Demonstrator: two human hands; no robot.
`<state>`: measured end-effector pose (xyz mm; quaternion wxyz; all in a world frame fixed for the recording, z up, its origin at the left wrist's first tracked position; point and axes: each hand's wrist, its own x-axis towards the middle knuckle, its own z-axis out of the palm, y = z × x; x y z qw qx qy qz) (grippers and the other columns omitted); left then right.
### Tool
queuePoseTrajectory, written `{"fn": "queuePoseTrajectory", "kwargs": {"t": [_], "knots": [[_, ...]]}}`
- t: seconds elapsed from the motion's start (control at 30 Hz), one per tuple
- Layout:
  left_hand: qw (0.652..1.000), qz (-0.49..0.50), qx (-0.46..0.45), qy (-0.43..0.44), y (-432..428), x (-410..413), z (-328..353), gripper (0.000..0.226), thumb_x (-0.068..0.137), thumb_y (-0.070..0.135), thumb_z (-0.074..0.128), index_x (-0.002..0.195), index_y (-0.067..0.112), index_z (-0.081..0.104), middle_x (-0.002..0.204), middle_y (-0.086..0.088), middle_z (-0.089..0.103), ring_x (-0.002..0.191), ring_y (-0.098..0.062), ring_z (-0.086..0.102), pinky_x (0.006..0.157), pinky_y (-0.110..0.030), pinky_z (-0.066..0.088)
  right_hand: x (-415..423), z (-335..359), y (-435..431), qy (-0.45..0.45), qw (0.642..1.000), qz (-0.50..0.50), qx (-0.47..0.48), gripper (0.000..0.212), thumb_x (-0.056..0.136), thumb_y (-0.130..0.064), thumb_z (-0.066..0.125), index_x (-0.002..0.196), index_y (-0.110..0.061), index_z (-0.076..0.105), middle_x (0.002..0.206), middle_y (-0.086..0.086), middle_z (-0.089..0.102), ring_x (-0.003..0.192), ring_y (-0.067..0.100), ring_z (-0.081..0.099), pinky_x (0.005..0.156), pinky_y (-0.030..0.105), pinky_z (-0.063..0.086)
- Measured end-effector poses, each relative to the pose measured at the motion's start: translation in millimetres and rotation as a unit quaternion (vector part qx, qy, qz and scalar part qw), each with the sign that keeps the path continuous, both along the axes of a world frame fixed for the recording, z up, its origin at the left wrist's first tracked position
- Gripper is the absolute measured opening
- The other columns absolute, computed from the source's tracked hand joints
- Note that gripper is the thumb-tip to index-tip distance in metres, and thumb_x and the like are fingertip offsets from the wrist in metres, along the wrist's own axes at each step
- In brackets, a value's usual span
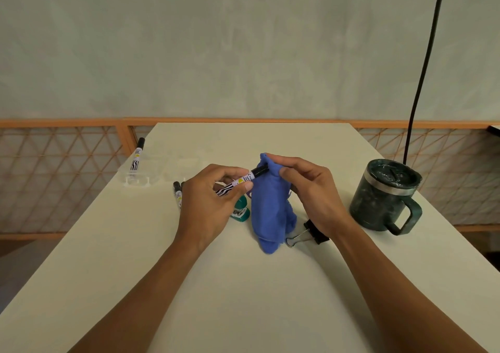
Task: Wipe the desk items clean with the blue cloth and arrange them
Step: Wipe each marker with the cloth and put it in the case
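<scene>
My left hand (209, 203) pinches a black-and-white marker (244, 180) above the white desk (243, 285), its black cap end pointing right. My right hand (308, 190) grips the blue cloth (270, 212), with the top of the cloth wrapped around the marker's cap. The cloth hangs down to the desk. A second marker (177, 193) lies on the desk to the left of my left hand. A third marker (137, 157) rests in a clear plastic tray (140, 175) at the back left.
A small green stapler (240, 212) sits under my left hand's fingers, beside the cloth. A black binder clip (307, 235) lies below my right wrist. A dark green lidded mug (384, 195) stands at the right, a black cable (422, 68) hanging behind it.
</scene>
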<state>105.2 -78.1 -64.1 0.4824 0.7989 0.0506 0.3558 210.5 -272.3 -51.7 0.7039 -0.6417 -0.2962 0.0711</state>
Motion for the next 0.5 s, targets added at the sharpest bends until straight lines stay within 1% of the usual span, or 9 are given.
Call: {"fn": "queuePoseTrajectory", "kwargs": {"t": [0.1, 0.17, 0.23, 0.3, 0.37, 0.43, 0.47, 0.5], "knots": [[0.999, 0.006, 0.034, -0.013, -1.3, -0.2, -0.6, 0.019, 0.091, 0.018, 0.088, 0.109, 0.023, 0.083, 0.104, 0.012, 0.076, 0.098, -0.007, 0.073, 0.082, -0.012, 0.053, -2.0, 2.7, -0.6, -0.006, 1.000, 0.006, -0.012, 0.026, 0.101, -0.010, 0.072, 0.126, -0.015, 0.079, 0.129, -0.007, 0.077, 0.126, 0.009, 0.069, 0.102, 0.027, 0.057], [0.998, 0.006, 0.058, -0.019, -2.7, -0.1, -2.0, 0.019, 0.092, 0.018, 0.088, 0.110, 0.022, 0.083, 0.105, 0.013, 0.076, 0.099, -0.007, 0.073, 0.083, -0.014, 0.054, -3.0, 3.1, 0.7, -0.004, 1.000, -0.002, -0.011, 0.024, 0.097, -0.010, 0.078, 0.120, -0.013, 0.080, 0.124, -0.007, 0.079, 0.120, 0.009, 0.073, 0.096, 0.023, 0.058], [0.997, -0.001, 0.075, -0.022, -2.9, 0.4, -4.2, 0.020, 0.092, 0.020, 0.087, 0.111, 0.023, 0.082, 0.107, 0.014, 0.075, 0.101, -0.008, 0.073, 0.084, -0.017, 0.056, -3.0, 3.2, 2.1, -0.009, 1.000, -0.015, -0.012, 0.019, 0.097, -0.011, 0.079, 0.116, -0.012, 0.081, 0.118, -0.005, 0.081, 0.113, 0.012, 0.075, 0.091, 0.024, 0.060], [0.997, -0.013, 0.080, -0.020, -4.5, 1.2, -4.7, 0.020, 0.093, 0.022, 0.087, 0.112, 0.024, 0.082, 0.107, 0.015, 0.075, 0.102, -0.010, 0.073, 0.084, -0.019, 0.057, -2.4, 3.2, 3.6, -0.018, 0.999, -0.037, -0.017, 0.015, 0.098, -0.012, 0.078, 0.112, -0.013, 0.081, 0.114, -0.004, 0.082, 0.109, 0.014, 0.077, 0.091, 0.028, 0.062], [0.998, -0.030, 0.048, -0.004, -5.0, 2.2, -1.8, 0.019, 0.093, 0.026, 0.086, 0.111, 0.026, 0.081, 0.104, 0.014, 0.077, 0.100, -0.010, 0.074, 0.084, -0.019, 0.057, -3.3, 2.5, 5.6, -0.026, 0.998, -0.052, -0.016, 0.012, 0.099, -0.011, 0.076, 0.110, -0.013, 0.081, 0.111, -0.004, 0.082, 0.107, 0.015, 0.077, 0.093, 0.030, 0.063], [0.998, -0.049, -0.006, 0.045, -0.8, 1.5, 2.3, 0.017, 0.095, 0.035, 0.082, 0.111, 0.028, 0.081, 0.100, 0.012, 0.079, 0.095, -0.009, 0.074, 0.084, -0.020, 0.058, -3.3, 1.7, 7.4, -0.037, 0.997, -0.064, -0.013, 0.013, 0.100, -0.006, 0.073, 0.110, -0.011, 0.081, 0.110, -0.003, 0.082, 0.107, 0.014, 0.077, 0.096, 0.030, 0.062], [0.995, -0.059, -0.013, 0.076, 4.3, 1.2, 2.8, 0.016, 0.097, 0.037, 0.079, 0.110, 0.028, 0.081, 0.097, 0.011, 0.080, 0.092, -0.009, 0.074, 0.084, -0.022, 0.059, -3.3, 1.0, 7.7, -0.043, 0.997, -0.069, -0.010, 0.014, 0.101, -0.003, 0.071, 0.109, -0.010, 0.080, 0.110, -0.002, 0.082, 0.107, 0.014, 0.077, 0.097, 0.030, 0.062], [0.992, -0.074, -0.006, 0.103, 10.5, 1.1, 2.3, 0.013, 0.100, 0.035, 0.077, 0.108, 0.028, 0.082, 0.096, 0.010, 0.081, 0.090, -0.011, 0.076, 0.085, -0.026, 0.061, -3.3, 0.5, 7.6, -0.048, 0.996, -0.072, -0.008, 0.015, 0.102, -0.002, 0.069, 0.108, -0.010, 0.080, 0.109, -0.002, 0.082, 0.107, 0.014, 0.077, 0.097, 0.029, 0.061]]}}
